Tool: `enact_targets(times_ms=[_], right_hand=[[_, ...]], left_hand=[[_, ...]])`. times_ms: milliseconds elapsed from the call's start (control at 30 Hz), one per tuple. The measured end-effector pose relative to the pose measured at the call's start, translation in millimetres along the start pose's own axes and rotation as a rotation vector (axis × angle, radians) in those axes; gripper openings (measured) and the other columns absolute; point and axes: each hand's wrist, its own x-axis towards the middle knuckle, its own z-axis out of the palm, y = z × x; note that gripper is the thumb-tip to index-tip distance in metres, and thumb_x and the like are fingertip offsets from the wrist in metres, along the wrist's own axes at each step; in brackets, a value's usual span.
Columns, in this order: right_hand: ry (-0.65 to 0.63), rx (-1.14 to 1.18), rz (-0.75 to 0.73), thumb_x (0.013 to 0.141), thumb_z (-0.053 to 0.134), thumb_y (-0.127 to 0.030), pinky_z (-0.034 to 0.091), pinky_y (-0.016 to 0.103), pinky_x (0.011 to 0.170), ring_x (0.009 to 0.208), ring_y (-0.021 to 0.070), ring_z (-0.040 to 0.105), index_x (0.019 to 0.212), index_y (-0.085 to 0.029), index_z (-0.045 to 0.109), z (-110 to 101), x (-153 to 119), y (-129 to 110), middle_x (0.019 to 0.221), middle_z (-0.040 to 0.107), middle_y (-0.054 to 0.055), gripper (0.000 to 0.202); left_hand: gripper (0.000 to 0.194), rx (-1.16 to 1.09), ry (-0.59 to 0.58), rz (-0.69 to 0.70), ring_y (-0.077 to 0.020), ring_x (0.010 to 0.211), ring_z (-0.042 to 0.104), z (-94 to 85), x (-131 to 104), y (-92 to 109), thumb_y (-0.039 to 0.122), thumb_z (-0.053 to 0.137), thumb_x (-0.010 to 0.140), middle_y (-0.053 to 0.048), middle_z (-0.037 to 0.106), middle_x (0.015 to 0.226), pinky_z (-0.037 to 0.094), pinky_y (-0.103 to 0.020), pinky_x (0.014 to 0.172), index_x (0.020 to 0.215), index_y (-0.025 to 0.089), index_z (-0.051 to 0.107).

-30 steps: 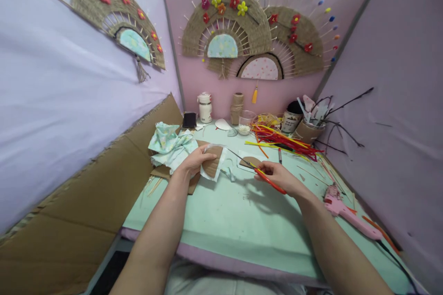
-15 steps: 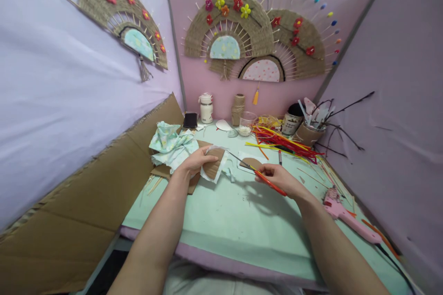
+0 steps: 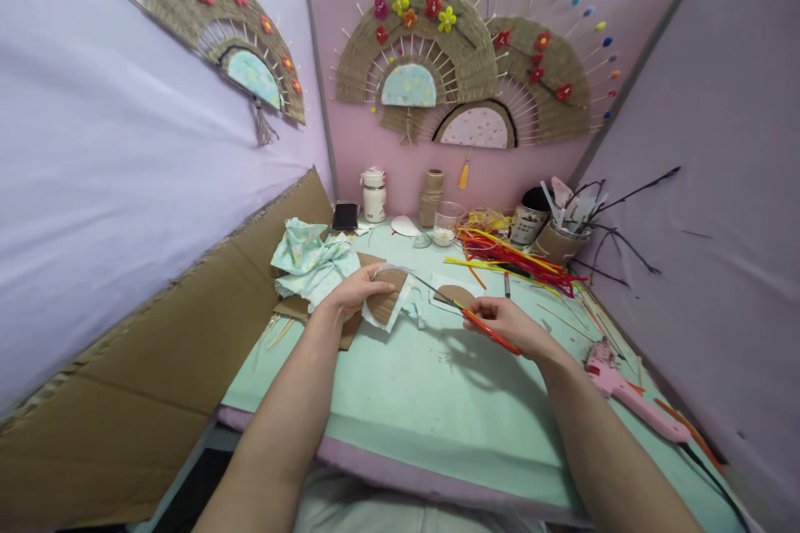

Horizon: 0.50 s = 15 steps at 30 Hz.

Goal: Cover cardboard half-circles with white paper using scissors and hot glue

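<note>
Brown cardboard shows its ribbed face in a curved piece (image 3: 382, 306) just left of the middle of the frame, with pale cloth (image 3: 392, 321) jutting past its edges. The left hand (image 3: 357, 290) is clamped on this piece, thumb across the front, as it was a second ago. The right hand (image 3: 497, 321) is closed around the orange-handled scissors (image 3: 467, 314), whose blades point up and left. Half a second ago they stood almost the same; against the picture from a second ago, the tip has come in from just beside the cloth to its upper edge, though whether it touches is too small to tell. The cloth's top edge now reaches farther toward the blades than it did then. A narrow cloth scrap (image 3: 416, 312) lies beside the piece in every picture. Behind the scissors, a second cardboard shape (image 3: 453, 294) has stayed put on the bench (image 3: 412, 400), as have the crumpled floral cloth (image 3: 303, 250) at left, the red and yellow fuzzy sticks (image 3: 516, 256) at right and the pink glue gun (image 3: 631, 397) at lower right. The decorated wall fans (image 3: 425, 42) sit slightly farther right in the frame than a second ago.
</note>
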Motion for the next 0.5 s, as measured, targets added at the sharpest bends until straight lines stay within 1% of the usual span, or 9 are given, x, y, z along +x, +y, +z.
enact_targets(times_ms=[167,300,500], right_hand=[[0.001,0.015,0.014,0.06,0.075,-0.057,0.027,0.023,0.049,0.055,0.0103,0.041,0.071,-0.016,0.06,-0.2,-0.9,-1.6,0.06,0.053,-0.003,0.044],[0.003,0.013,0.012,0.059,0.075,-0.056,0.028,0.023,0.05,0.055,0.0103,0.042,0.071,-0.016,0.06,-0.4,0.0,0.0,0.06,0.055,-0.002,0.044],[0.002,0.007,0.01,0.058,0.075,-0.059,0.027,0.023,0.049,0.054,0.0096,0.041,0.071,-0.016,0.06,0.0,-0.3,-0.1,0.059,0.053,-0.003,0.047]], left_hand=[[0.048,0.001,0.003,0.0,-0.0188,0.084,0.067,1.6,-1.2,1.8,0.023,0.083,0.061,-0.005,0.073,0.099,0.048,-0.029,0.079,0.107,0.017,0.068],[0.048,0.006,0.006,0.014,-0.0208,0.089,0.068,2.2,-1.4,1.7,0.023,0.082,0.062,-0.007,0.073,0.103,0.048,-0.031,0.082,0.108,0.017,0.068],[0.046,0.011,0.008,0.021,-0.021,0.091,0.068,2.4,-0.5,1.3,0.021,0.082,0.061,-0.006,0.074,0.104,0.049,-0.032,0.084,0.105,0.017,0.069]])
